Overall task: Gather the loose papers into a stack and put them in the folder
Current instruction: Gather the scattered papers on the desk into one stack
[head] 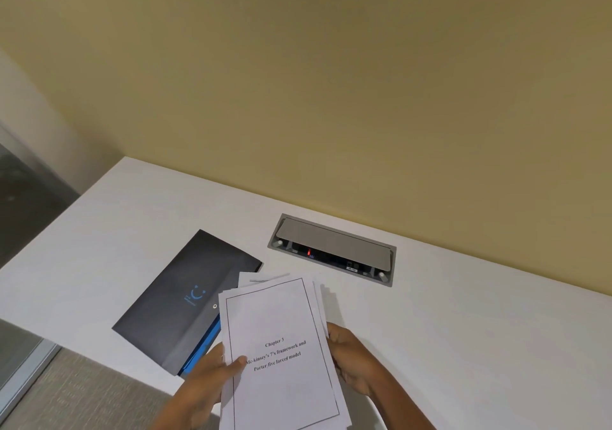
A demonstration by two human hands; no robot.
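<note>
A stack of white printed papers (281, 317) is held up over the near edge of the white desk (463, 313); the top sheet has a black border and a "Chapter 3" title. The sheets are fanned unevenly at the top. My left hand (215, 371) grips the stack's left edge with the thumb on the top sheet. My right hand (351, 360) holds the right edge, fingers behind the sheets. A dark grey folder (178, 297) with a blue logo, a snap button and a blue inner edge lies shut on the desk, left of the papers and partly under them.
A grey cable box (334, 247) with a half-raised lid and a red light is set into the desk behind the papers. A yellow wall (331, 82) backs the desk. Grey carpet (82, 393) and a glass panel lie off the desk's left edge.
</note>
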